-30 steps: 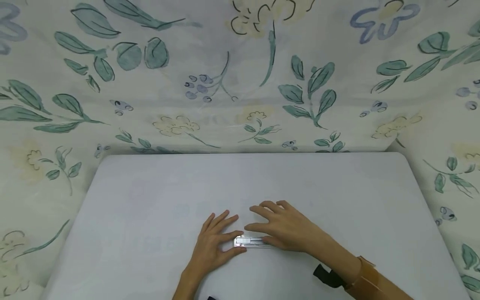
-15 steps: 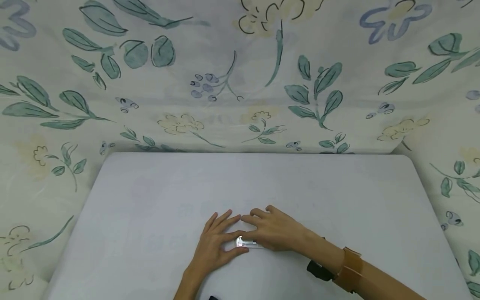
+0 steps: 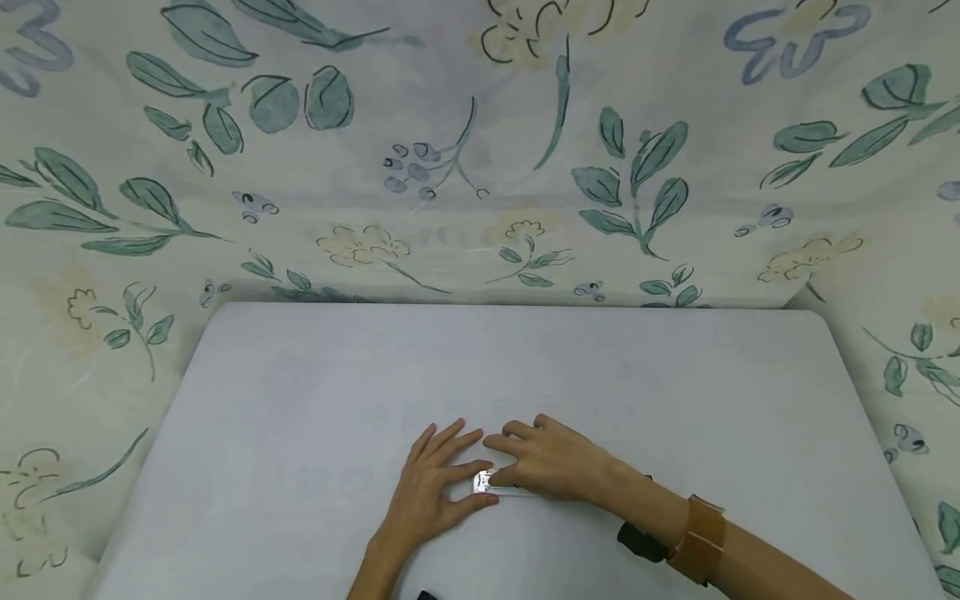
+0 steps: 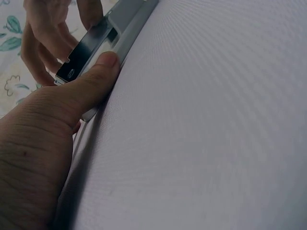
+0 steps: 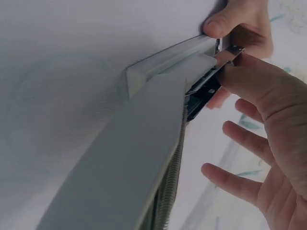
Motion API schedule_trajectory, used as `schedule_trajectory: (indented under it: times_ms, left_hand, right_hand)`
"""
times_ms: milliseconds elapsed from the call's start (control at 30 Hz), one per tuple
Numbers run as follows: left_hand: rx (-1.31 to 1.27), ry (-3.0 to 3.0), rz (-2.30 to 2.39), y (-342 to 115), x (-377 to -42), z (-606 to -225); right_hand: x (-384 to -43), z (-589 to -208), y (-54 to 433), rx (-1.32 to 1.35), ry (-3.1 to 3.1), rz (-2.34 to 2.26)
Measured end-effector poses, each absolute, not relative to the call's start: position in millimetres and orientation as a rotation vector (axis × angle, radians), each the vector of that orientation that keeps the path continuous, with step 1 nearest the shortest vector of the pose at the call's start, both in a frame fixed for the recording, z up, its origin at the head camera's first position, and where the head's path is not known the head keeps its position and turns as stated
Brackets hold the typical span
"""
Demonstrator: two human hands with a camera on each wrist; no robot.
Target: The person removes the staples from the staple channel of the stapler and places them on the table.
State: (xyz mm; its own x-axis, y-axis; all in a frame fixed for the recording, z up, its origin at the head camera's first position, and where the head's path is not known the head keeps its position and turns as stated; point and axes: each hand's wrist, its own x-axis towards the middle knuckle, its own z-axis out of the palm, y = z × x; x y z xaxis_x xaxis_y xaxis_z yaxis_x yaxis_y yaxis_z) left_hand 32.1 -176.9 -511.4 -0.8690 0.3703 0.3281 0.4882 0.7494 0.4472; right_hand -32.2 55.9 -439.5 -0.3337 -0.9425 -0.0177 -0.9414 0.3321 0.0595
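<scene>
An opened stapler (image 3: 482, 482) lies on the white table, its near end between both hands. My left hand (image 3: 429, 487) pinches that end from both sides, the left thumb (image 4: 98, 76) along the near side. My right hand (image 3: 558, 467) reaches over the stapler, its thumb pressing at the metal staple channel while its other fingers spread loosely in the air. In the right wrist view the raised white cover (image 5: 124, 143) hangs close to the camera, with a coil spring (image 5: 171, 182) along its edge. The white base (image 5: 165, 60) rests beneath it.
The white table (image 3: 315, 383) has rounded far corners. Cloth with leaves and flowers (image 3: 525, 192) hangs behind it and at both sides. A brown strap with a black camera (image 3: 641, 542) is on the right wrist.
Since a second ago, my right hand has moved left along the stapler, now covering more of it with the thumb nearer the left fingers. My left hand keeps its pinch on the stapler's end.
</scene>
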Motion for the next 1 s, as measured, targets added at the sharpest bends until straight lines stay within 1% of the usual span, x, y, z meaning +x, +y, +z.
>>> schedule_trajectory:
  times_ms: [367, 1000]
  left_hand:
    - [-0.674, -2.731, -0.790, -176.4, 32.3, -512.0]
    - [-0.680, -2.732, -0.787, -177.2, 30.9, -510.6]
  right_hand:
    - [-33.7, -435.9, 51.9, 1.844, -2.619, -0.106]
    - [-34.6, -434.3, 56.2, 1.848, -2.505, -0.217]
